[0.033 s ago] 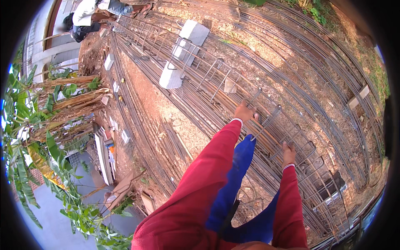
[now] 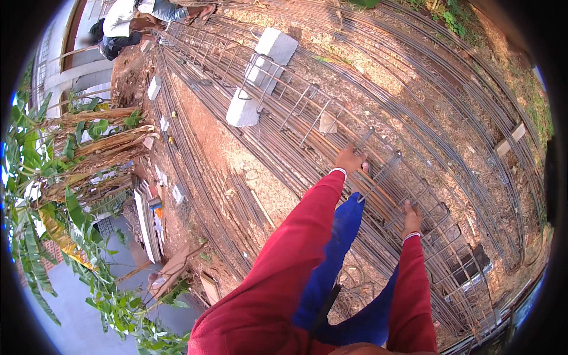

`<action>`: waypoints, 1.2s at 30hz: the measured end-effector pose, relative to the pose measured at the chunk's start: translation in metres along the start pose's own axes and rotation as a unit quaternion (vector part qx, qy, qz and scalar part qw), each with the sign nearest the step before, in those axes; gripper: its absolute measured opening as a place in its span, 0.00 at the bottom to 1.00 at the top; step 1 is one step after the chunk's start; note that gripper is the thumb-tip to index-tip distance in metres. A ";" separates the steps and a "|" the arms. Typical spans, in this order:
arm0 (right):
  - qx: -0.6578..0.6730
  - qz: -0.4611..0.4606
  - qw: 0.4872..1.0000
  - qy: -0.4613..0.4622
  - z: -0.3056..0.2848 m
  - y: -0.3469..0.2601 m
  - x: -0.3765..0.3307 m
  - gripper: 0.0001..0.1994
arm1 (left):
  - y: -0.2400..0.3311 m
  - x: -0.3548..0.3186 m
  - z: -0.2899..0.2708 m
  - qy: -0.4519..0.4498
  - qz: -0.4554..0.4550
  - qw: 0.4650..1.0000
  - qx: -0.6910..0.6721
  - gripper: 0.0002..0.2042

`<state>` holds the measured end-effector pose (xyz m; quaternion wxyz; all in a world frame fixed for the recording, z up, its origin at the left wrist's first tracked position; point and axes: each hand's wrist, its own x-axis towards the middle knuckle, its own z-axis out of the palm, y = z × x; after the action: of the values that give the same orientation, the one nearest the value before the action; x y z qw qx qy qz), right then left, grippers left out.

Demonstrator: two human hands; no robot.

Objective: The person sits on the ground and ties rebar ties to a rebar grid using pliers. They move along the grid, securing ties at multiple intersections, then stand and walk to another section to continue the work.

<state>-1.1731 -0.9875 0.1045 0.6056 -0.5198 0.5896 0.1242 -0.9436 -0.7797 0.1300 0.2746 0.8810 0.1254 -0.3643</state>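
Observation:
A long rebar cage point(image 2: 315, 121), made of thin bars with rectangular stirrups, stretches from the far left to the near right. My left hand point(image 2: 351, 159) is closed around one of its bars beside a stirrup. Further along toward the near right end, my right hand point(image 2: 412, 216) grips the cage too, its fingers curled over a bar and partly hidden. Stacked white blocks point(image 2: 273, 46) stand under and beside the middle of the cage. Many loose steel bars point(image 2: 284, 145) lie beneath it. My blue-trousered leg point(image 2: 346, 222) is right beside the cage.
Another person in a white shirt point(image 2: 120, 19) bends at the cage's far end. More long bars point(image 2: 408, 97) curve across the ground on the right, over a small wooden piece point(image 2: 510, 139). Banana plants point(image 2: 77, 207) and leaning boards point(image 2: 147, 222) line the left side.
The cage and both my hands have shifted very slightly toward the near right. The white blocks and the other person look unchanged.

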 end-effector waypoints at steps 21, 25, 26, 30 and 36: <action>0.169 0.144 0.974 -0.034 0.017 -0.015 0.017 0.15 | 0.030 0.017 0.002 -0.018 -0.084 0.995 -0.060 0.24; 0.156 0.142 0.977 -0.023 0.018 -0.018 0.016 0.15 | 0.025 0.017 0.003 -0.002 -0.076 0.995 -0.065 0.26; 0.146 0.151 0.978 -0.006 0.018 -0.018 0.015 0.15 | 0.025 0.016 0.003 -0.018 -0.084 0.993 -0.081 0.26; 0.144 0.131 0.981 -0.017 0.013 -0.015 0.012 0.17 | 0.027 0.013 0.001 -0.059 -0.067 0.996 -0.012 0.28; 0.115 0.122 0.986 -0.013 0.004 -0.003 0.016 0.21 | 0.033 0.006 0.001 -0.051 -0.082 0.994 -0.058 0.31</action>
<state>-1.1636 -0.9929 0.0913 0.6492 -0.3690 0.6512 0.1355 -0.9258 -0.8068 0.1382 0.3000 0.8307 0.2043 -0.4220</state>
